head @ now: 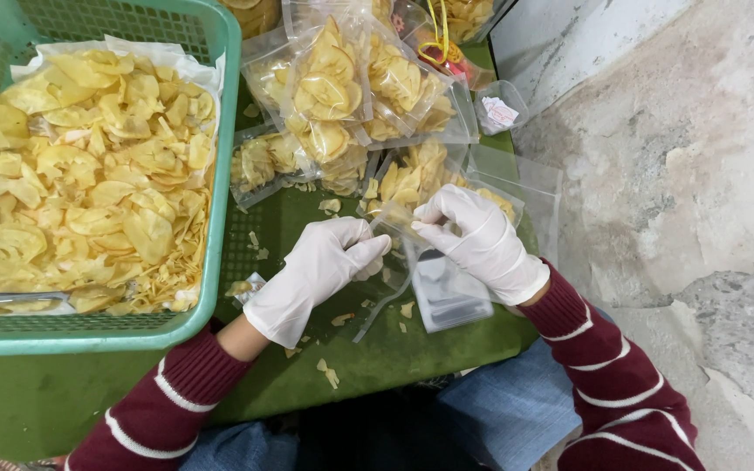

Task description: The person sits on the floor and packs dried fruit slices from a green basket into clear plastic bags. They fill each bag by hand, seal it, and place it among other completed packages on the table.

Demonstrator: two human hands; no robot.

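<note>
- A clear bag (436,283) sits at the centre of the frame, just right of the middle, held above the green tabletop (377,353); its lower part hangs empty, with a dark patch showing through.
- The right hand (475,240), in a white glove, grips the bag's upper edge; its fingers (434,222) are curled and pinched on the plastic.
- The left hand (325,262), also gloved, meets the bag from the left; its fingers (368,249) are bent and pressed together against the bag's mouth.
- Both arms wear dark red sleeves with white stripes, coming in from the bottom of the frame.
- Loose chip crumbs (332,375) lie scattered on the tabletop below and beside the hands.
- Filled bags (342,96) of yellow chips are piled at the top centre, just above the hands.
- A small empty bag with a pale label (499,112) lies at the upper right of the pile.
- A green basket (220,183) fills the left of the frame, lined with paper and heaped with chips (89,174).
- Rough grey floor (682,174) takes up the right side.
</note>
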